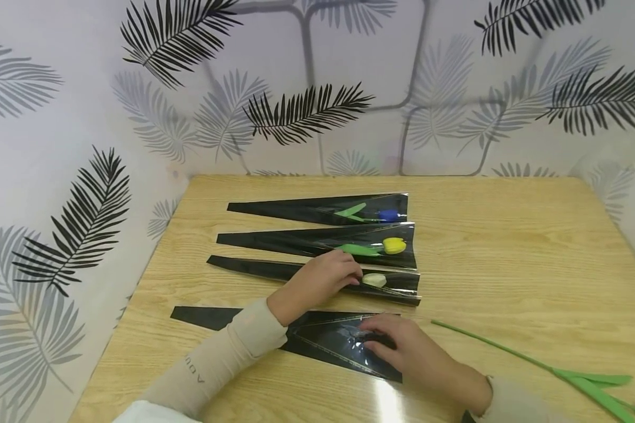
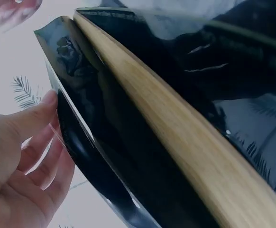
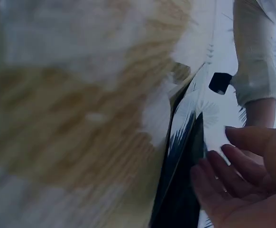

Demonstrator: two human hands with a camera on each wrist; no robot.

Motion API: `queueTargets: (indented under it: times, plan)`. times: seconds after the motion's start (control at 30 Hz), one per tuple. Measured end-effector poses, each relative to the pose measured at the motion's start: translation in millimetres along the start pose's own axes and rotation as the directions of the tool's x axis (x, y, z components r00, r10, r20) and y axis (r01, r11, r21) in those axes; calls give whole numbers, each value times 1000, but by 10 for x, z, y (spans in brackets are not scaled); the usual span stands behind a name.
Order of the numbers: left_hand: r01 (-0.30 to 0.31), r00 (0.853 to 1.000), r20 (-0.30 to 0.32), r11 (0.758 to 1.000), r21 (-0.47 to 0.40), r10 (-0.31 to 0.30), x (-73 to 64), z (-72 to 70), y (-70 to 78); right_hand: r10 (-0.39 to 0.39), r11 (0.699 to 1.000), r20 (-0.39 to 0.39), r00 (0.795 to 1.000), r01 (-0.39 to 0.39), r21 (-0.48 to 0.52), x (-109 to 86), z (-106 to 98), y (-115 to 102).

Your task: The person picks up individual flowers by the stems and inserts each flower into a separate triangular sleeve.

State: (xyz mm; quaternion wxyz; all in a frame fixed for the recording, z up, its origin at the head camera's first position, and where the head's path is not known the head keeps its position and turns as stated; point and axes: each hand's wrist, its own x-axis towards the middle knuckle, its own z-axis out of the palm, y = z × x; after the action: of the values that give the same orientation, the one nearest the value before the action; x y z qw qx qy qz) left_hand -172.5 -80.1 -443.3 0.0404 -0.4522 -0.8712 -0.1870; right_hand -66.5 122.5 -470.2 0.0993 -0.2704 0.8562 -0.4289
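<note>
My left hand [image 1: 323,279] grips the edge of a black flower sleeve with a clear front [image 1: 404,282], beside the white tulip [image 1: 374,280] inside it. In the left wrist view the thumb and curled fingers [image 2: 59,183] meet that sleeve's edge. Over the wide end of another black sleeve [image 1: 323,338], with no flower visible in it, is my right hand [image 1: 410,352]. Its thumb and fingers are spread apart, fingertips at the shiny film; the right wrist view shows the gap between them, with the fingers [image 3: 202,183] overlapping the sleeve's edge.
Farther back on the wooden table [image 1: 508,247] lie two sleeved flowers, a yellow tulip [image 1: 394,245] and a blue tulip [image 1: 388,215]. A loose green-stemmed flower [image 1: 513,352] lies at the right front. Leaf-patterned cloth [image 1: 307,64] rises behind the table.
</note>
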Motion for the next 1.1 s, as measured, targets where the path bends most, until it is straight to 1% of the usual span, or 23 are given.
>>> queueTargets:
  times: [0.03,0.1,0.17,0.23,0.27,0.3,0.37,0.47,0.53,0.6,0.67,0.73,0.87,1.0,1.1]
  plan:
    - [4,1000,14,1000,14,-4,5,8,2,-26,994,14,1000,28,-101,-15,11,-18]
    - [16,999,46,999,38,-18,12,19,12,-54,964,42,998,63,-259,-43,30,-42]
    - [29,997,76,998,63,-33,12,25,27,-86,930,58,995,101,-354,-58,43,-50]
    - [38,994,97,996,78,-45,1,16,53,-108,901,57,993,122,-415,-69,50,-49]
    - [39,994,102,996,82,-48,-10,7,71,-120,892,55,991,132,-433,-72,51,-47]
    - [39,994,102,995,88,-48,-27,-4,91,-126,883,53,991,137,-449,-76,54,-45]
    - [19,995,98,995,96,-29,-75,-27,135,-142,866,57,988,152,-476,-81,63,-38]
    - [-38,993,117,995,89,27,-186,-55,219,-151,841,79,985,170,-514,-87,84,-29]
    - [-88,985,155,992,89,73,-265,-50,278,-147,830,88,985,172,-530,-90,97,-20]
    - [-128,973,207,987,94,106,-333,-32,337,-141,821,93,986,168,-545,-93,103,-7]
    - [-162,962,240,981,106,133,-388,10,378,-151,817,81,985,170,-551,-102,107,26]
    - [-167,955,263,980,107,134,-428,49,401,-171,816,68,983,180,-550,-110,110,70]
    - [-171,951,281,977,125,130,-483,140,399,-207,818,43,977,197,-540,-127,116,124]
    - [-201,947,290,958,205,137,-525,222,411,-164,822,52,985,166,-545,-145,114,104]
    - [-215,951,276,938,271,139,-549,258,440,-128,822,56,990,137,-553,-154,105,84]
